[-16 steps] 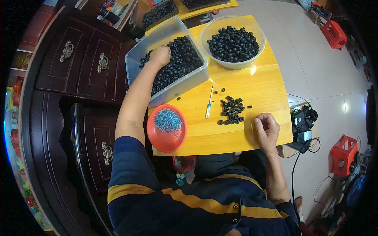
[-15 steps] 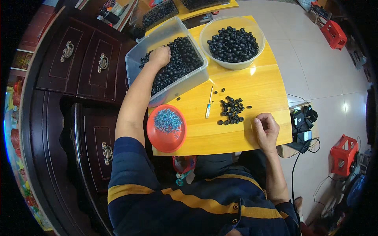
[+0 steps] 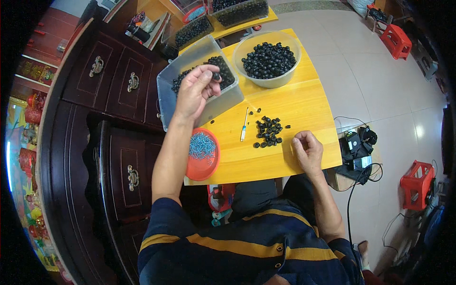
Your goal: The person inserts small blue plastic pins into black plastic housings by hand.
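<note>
Pinching what looks like one black pc (image 3: 216, 76) betw. thumb & fingertips, your L hand (image 3: 194, 92) hangs over the near side of the clear tub (image 3: 223, 105). Your R hand (image 3: 308, 153) rests at the table edge, fingers curled in, thumb near index; can't tell if anything's inside.

Progress, as far as I can judge: plenty left, maybe early in this batch. Black pcs fill much of the tub under your L hand, w/ lots more in the round bowl (image 3: 268, 84) to its right. A loose pile (image 3: 270, 132) sits just left of & beyond your R hand; can't tell which pcs are finished, if any. Screws (image 3: 202, 145) lie in the red dish (image 3: 202, 170) below your L hand, & the screwdriver (image 3: 244, 127) lies unheld betw. both hands.

Around you: another bin (image 3: 194, 35) of black pcs beyond your L hand, dark cabinet (image 3: 118, 71) to its left, cables + black gear (image 3: 356, 149) off the table right of your R hand.

In the way: your L forearm covers part of the dish; a stray pc (image 3: 212, 121) sits near the tub, below your L hand.
</note>
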